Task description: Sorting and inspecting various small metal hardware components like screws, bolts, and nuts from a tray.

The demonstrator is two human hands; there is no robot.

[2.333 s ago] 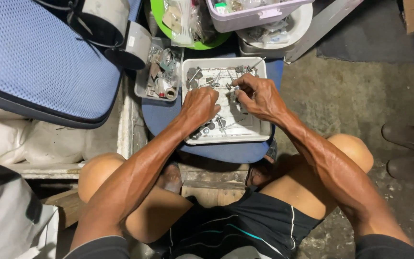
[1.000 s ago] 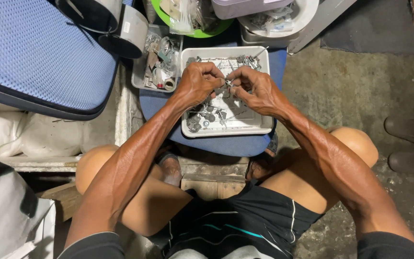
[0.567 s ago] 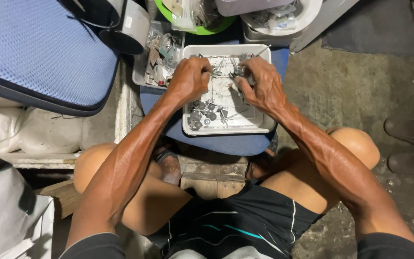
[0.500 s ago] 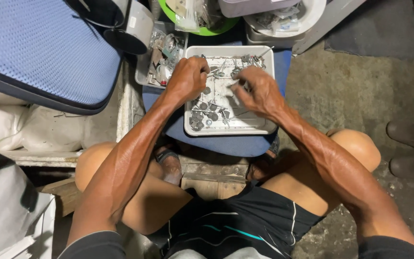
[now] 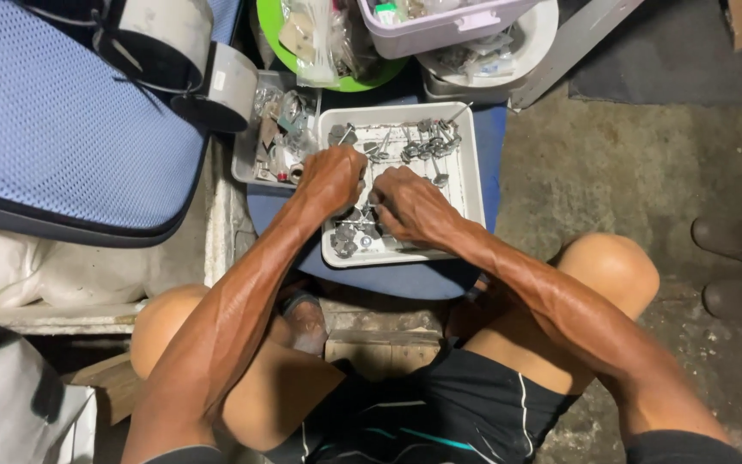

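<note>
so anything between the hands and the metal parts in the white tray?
Nothing visible. The left hand and right hand are already down in the white tray, right among the small metal parts. Whether the fingers grip any cannot be seen.

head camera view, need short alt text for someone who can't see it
Seen from above, a seated person's left hand and right hand work close together over a white tray of small metal parts, set on a blue stool.
</note>
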